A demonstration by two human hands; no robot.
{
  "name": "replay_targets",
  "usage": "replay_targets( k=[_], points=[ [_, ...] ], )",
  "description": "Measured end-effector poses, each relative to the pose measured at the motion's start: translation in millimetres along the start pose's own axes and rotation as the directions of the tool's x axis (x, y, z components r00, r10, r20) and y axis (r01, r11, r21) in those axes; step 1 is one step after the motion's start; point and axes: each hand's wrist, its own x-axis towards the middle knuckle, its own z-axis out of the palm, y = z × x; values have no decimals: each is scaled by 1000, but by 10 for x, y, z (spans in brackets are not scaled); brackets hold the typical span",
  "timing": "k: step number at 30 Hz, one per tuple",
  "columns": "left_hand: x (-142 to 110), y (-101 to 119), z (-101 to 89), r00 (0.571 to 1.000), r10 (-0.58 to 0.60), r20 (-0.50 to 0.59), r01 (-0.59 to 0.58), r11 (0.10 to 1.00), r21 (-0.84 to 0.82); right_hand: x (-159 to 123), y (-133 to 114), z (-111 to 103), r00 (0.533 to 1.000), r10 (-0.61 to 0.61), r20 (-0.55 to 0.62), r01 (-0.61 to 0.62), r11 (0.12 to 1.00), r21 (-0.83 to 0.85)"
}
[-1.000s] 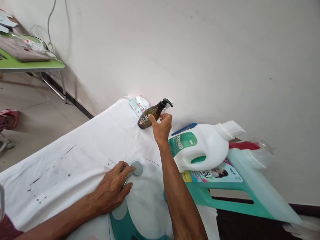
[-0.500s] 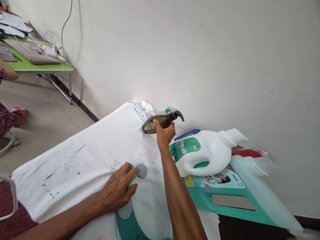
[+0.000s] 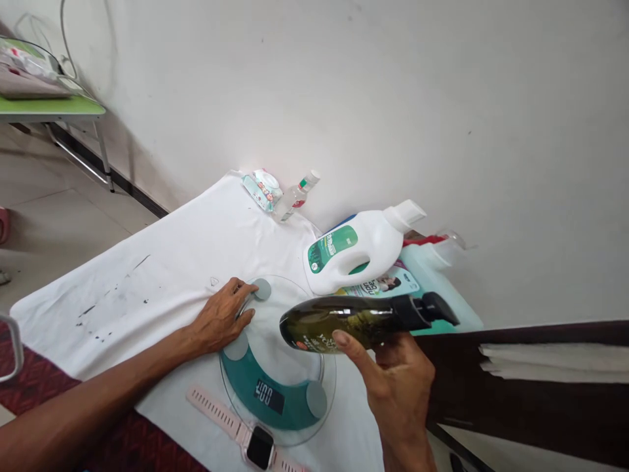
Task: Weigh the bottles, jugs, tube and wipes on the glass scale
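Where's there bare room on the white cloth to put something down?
The widest bare patch of white cloth lies between the left hand, the wipes pack and the cloth's left edge. It's crowded around the glass scale: the white jug and pale-green jug beyond, the pink watch nearer.

light: soft, even | dark bottle point(image 3: 334, 316): glossy highlights | edges: stretched
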Motion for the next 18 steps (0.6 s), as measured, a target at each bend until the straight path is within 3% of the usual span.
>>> replay_targets(
  k=[7,14,18],
  points=[
    [12,2,-20,999,-35,26,35,999,18,-542,337,-92,999,-41,-25,38,992,-116],
    [22,0,-21,998,-40,41,40,999,7,-628,439,-13,999,-8,-46,2,992,-129],
    [23,-11,2,999,-45,7,45,999,-1,-645,483,17,1000,28,6,-28,1000,-5]
  ],
)
